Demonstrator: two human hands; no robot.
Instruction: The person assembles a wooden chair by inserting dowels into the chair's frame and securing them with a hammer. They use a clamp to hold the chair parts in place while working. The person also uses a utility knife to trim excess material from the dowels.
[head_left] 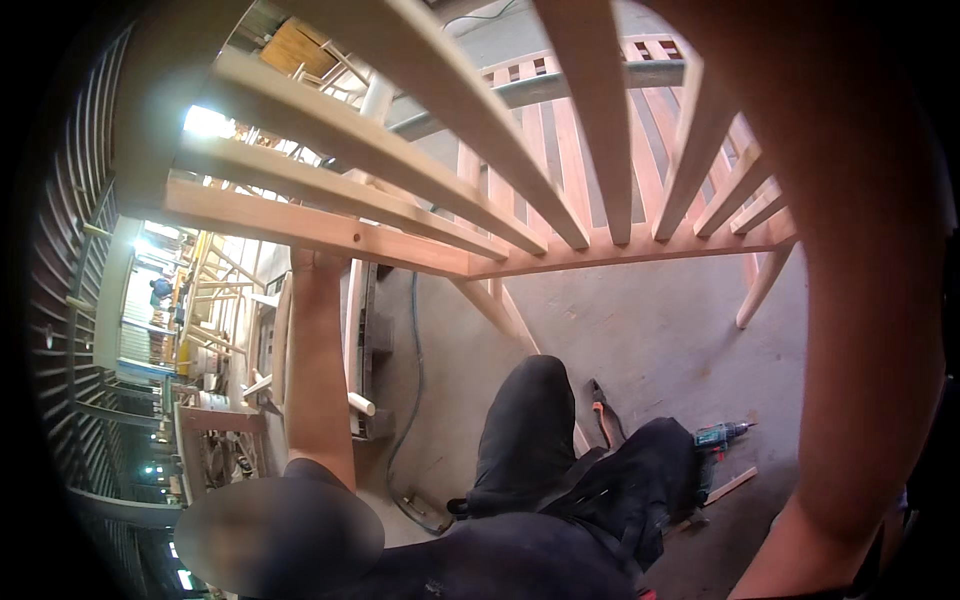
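Your left hand point(315, 260) meets the rail point(400, 247), probably steadying the frame point(604, 130), but I cannot tell its grip; your right hand is unseen.

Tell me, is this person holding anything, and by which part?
I can't tell. The left hand is at the side bar of the slatted wooden frame, but its fingers are hidden. The right hand is out of view.

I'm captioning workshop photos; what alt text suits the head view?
A slatted wooden furniture frame spans the upper view; the person's left forearm reaches up to its rail, the right arm raised too. Below, pliers and a teal cordless drill lie on the grey floor near bent knees.
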